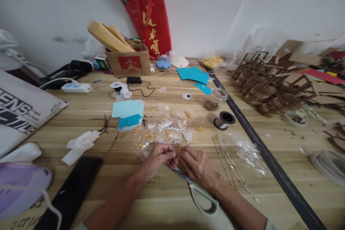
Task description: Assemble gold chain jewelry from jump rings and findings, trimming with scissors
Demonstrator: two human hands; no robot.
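Note:
My left hand (161, 156) is closed in a pinch, its fingertips meeting those of my right hand (196, 163) near the table's front. A thin thread (157, 181) trails down by my left hand; whatever else the fingertips hold is too small to make out. My right hand is closed too, fingers bent inward. Partly under it lie scissors (203, 199) with a pale handle. Just beyond both hands are small clear bags of gold and silver jewelry findings (174, 136). Gold and silver bead chains (228, 160) lie to the right, near a spool of wire (224, 120).
A black phone (72, 190) and crumpled white tissue (81, 143) lie left. Blue paper sheets (128, 111), a jar of beads (212, 104) and a cardboard box (128, 63) stand farther back. Brown lattice baskets (269, 82) crowd the right. Clear plastic bags (250, 156) lie near the black strip.

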